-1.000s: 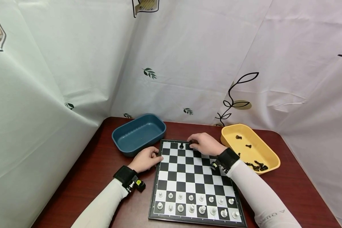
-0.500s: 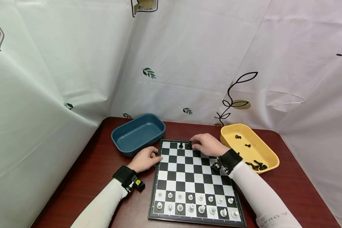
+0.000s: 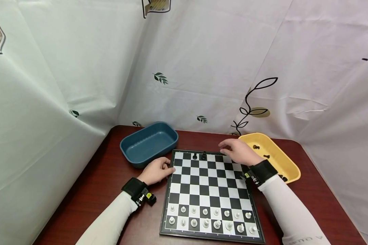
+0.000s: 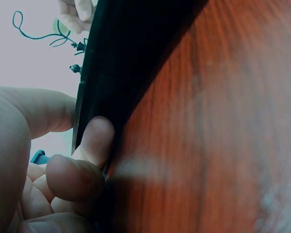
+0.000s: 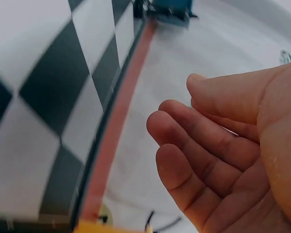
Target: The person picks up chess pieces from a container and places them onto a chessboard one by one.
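Observation:
A black-and-white chessboard [image 3: 199, 190] lies on the table. My left hand [image 3: 155, 170] holds its left edge, thumb over the rim and curled fingers [image 4: 98, 141] against the side. My right hand [image 3: 237, 151] hovers over the far right corner, its fingers loosely bent; the right wrist view shows nothing between thumb and fingers [image 5: 174, 165]. Two black chess pieces stand on the far row, one [image 3: 195, 156] left of the other [image 3: 204, 156]. White chess pieces [image 3: 205, 223] fill the two near rows. Which kinds the black ones are is too small to tell.
A yellow tray [image 3: 289, 166] with loose black pieces [image 3: 256, 147] stands right of the board, partly hidden by my right hand and wrist. At the back left stands a blue tray [image 3: 148, 144]. White printed cloth [image 3: 202, 68] hangs behind the table.
My right hand has let go of the second black piece, which now stands on the far row, and has moved right toward the yellow tray. The left hand stays put.

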The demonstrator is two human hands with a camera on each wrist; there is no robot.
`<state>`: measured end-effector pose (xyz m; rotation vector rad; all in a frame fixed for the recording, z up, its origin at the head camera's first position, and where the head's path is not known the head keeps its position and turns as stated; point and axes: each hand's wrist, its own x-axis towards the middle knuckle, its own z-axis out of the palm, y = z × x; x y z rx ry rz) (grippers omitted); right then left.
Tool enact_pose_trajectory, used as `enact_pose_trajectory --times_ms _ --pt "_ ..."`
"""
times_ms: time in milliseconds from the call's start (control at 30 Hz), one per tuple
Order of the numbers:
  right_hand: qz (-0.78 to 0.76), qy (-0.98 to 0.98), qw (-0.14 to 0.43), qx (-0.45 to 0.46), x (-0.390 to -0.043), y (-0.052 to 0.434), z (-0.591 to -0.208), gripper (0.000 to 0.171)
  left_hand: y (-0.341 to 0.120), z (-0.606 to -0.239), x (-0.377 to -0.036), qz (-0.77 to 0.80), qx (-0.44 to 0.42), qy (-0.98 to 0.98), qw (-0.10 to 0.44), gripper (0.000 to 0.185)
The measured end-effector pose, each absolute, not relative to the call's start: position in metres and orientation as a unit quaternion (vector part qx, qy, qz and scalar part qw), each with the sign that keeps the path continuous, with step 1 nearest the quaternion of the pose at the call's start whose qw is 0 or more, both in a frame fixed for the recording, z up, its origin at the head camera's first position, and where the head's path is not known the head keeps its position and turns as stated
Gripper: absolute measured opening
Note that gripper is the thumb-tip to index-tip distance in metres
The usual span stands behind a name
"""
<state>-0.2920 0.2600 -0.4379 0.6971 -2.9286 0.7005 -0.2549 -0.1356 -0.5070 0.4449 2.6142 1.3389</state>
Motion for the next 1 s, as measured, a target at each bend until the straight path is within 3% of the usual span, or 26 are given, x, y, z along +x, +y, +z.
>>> enact_pose_trajectory --times_ms 200,433,767,1000 --pt "0.231 -0.95 0.058 0.2 -0.287 0.291 -0.43 0.026 -0.136 -0.508 -0.256 0.446 0.15 0.878 0.086 0.046" --pt "0.23 -0.947 0.114 0.191 -0.278 0.324 -0.426 0.015 -0.135 -0.508 -0.257 0.449 0.153 0.876 0.088 0.047" --pt "0.219 -0.963 0.106 0.118 -0.261 0.356 -0.42 0.027 -0.136 -0.507 -0.257 0.442 0.156 0.88 0.084 0.045" --pt "0.204 -0.967 0.111 0.1 -0.26 0.376 -0.423 0.023 -0.137 -0.507 -0.255 0.442 0.151 0.88 0.088 0.046"
